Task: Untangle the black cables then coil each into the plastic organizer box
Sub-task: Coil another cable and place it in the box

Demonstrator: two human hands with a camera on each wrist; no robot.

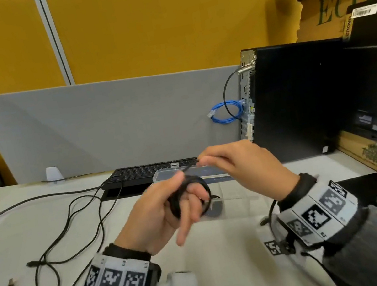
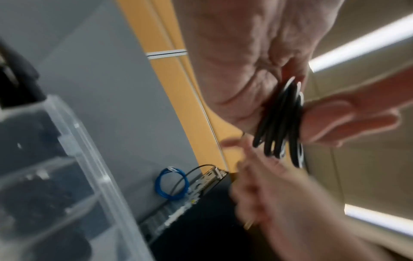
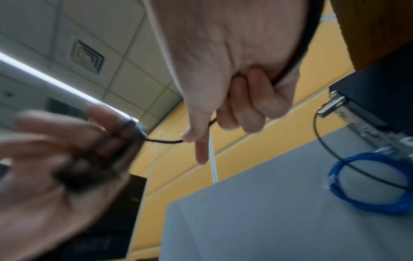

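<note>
A: Landmark = clear organizer box point(image 1: 221, 208) on the desk. Left of it, well apart: one loose black cable point(image 1: 56, 244) sprawled flat, not yet coiled. I trace two plug ends there and only guess they belong to one cable.

B: And the hands?

A: Left hand point(image 1: 159, 213) is just above the box's near-left edge, thumb clamped down on one coil point(image 1: 190, 196) wound round its fingers. Several turns, maybe four or five in the left wrist view. Right hand point(image 1: 239, 167) is above the box, right of the coil, thumb and forefinger pinching the free tail point(image 1: 188, 167).

B: Tail direction?

A: Short and taut, running up and right from coil to pinch. So the last wrap goes leftward, back onto the coil.

B: Then the drop?

A: Box is directly below; the left hand is nearer. The contents look dark and blurred, so I can't count coils inside.
</note>
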